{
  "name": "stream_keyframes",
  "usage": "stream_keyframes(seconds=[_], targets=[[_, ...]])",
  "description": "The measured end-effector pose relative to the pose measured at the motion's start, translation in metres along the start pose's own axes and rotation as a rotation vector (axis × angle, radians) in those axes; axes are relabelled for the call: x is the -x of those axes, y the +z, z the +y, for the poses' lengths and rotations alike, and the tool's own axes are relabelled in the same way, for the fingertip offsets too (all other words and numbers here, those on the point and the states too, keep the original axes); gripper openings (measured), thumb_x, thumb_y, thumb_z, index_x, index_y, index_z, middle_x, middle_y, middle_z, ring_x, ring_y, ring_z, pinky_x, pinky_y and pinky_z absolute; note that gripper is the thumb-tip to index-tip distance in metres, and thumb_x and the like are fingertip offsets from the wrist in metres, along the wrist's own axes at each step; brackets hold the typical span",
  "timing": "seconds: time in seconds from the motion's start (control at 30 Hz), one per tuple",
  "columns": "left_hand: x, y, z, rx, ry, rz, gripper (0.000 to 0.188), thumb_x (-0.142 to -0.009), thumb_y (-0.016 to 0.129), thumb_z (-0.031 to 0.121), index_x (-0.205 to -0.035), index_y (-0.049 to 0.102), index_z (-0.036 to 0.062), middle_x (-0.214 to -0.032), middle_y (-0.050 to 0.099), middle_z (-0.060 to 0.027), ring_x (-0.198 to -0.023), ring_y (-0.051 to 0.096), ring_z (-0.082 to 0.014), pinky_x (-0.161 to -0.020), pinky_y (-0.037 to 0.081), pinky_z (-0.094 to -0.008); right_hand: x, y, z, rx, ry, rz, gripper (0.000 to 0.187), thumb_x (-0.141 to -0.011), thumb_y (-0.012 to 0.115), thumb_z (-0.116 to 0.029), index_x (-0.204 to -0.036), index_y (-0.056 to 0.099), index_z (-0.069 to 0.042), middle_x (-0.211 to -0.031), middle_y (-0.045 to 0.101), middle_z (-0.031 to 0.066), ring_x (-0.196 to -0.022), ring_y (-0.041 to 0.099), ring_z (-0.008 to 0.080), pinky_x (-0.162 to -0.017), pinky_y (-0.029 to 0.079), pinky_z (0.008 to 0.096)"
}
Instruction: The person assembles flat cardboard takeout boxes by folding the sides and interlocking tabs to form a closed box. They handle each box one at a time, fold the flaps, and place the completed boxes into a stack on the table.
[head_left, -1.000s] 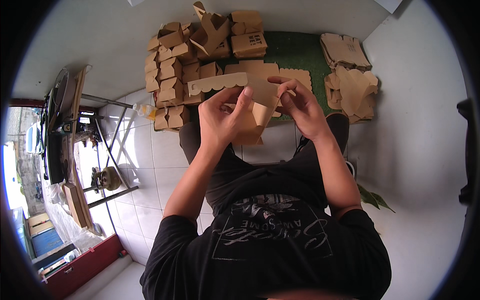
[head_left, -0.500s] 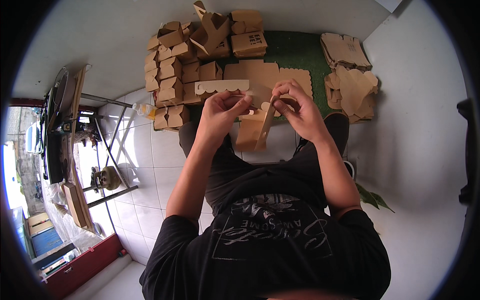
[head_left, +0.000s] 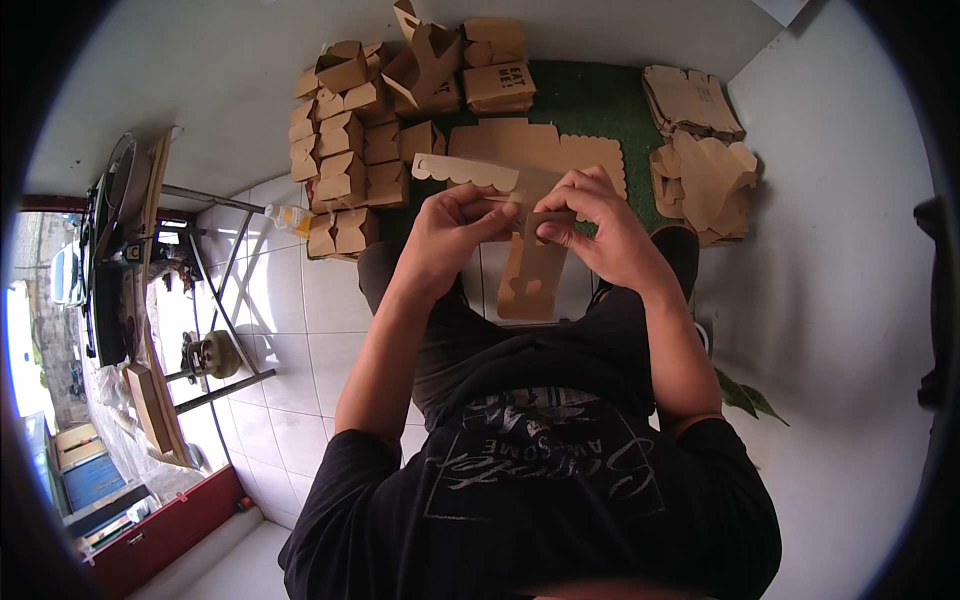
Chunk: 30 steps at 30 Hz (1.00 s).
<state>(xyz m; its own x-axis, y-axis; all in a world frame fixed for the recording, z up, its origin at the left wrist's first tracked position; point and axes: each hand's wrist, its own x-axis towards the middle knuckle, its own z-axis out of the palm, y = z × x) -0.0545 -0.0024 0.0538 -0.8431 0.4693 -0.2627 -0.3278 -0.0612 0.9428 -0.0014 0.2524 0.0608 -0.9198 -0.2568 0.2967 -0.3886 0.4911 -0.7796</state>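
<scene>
My left hand (head_left: 455, 228) and my right hand (head_left: 598, 225) both grip one brown cardboard box blank (head_left: 527, 268) in front of my chest. A scalloped flap of it sticks out to the left above my left hand, and a long panel with cut-outs hangs down between my hands. Just beyond my hands, a flat scalloped cardboard blank (head_left: 560, 150) lies on the green mat (head_left: 590, 100).
Several folded brown boxes (head_left: 345, 170) are stacked at the upper left, more of them at the top centre (head_left: 495, 70). A heap of flat blanks (head_left: 700, 150) lies at the upper right. A metal rack (head_left: 200, 300) stands at the left, and a green leaf (head_left: 745, 398) at the right.
The blank has been turned and folded: its wide panel, held up flat before, now hangs down between my hands, which have moved closer together and slightly lower.
</scene>
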Motion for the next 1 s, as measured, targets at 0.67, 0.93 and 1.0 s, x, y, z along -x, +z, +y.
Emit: stream_keyframes(seconds=[0.67,0.93,1.0], targets=[[0.017,0.015,-0.002,0.015,-0.104,-0.03,0.032,-0.108,0.084,0.018,-0.13,0.08,-0.0045,-0.117,0.085,-0.0123,-0.107,0.082,-0.0205,-0.099,0.066,-0.037,0.011,-0.007,0.005,-0.376,0.21,-0.034,0.02,-0.112,0.081,-0.015,-0.127,0.076,-0.003,-0.118,0.075,0.0019,-0.116,0.072,0.0119,-0.103,0.058,0.0313],[0.021,0.021,0.0,0.117,-0.161,-0.022,0.031,-0.111,0.08,0.017,-0.132,0.078,-0.0057,-0.126,0.082,-0.0144,-0.11,0.081,-0.0233,-0.102,0.065,-0.0389,0.012,-0.018,-0.004,-0.395,0.178,-0.096,0.02,-0.114,0.075,-0.009,-0.132,0.073,0.0,-0.128,0.072,0.0038,-0.118,0.073,0.0122,-0.105,0.064,0.0322],[0.022,0.021,0.002,0.066,-0.151,-0.021,0.032,-0.112,0.079,0.019,-0.133,0.077,-0.0054,-0.127,0.082,-0.0144,-0.112,0.081,-0.024,-0.103,0.065,-0.0388,0.012,-0.019,-0.003,-0.376,0.161,-0.087,0.021,-0.113,0.075,-0.008,-0.132,0.072,0.002,-0.129,0.071,0.0043,-0.119,0.073,0.0128,-0.105,0.064,0.0325]])
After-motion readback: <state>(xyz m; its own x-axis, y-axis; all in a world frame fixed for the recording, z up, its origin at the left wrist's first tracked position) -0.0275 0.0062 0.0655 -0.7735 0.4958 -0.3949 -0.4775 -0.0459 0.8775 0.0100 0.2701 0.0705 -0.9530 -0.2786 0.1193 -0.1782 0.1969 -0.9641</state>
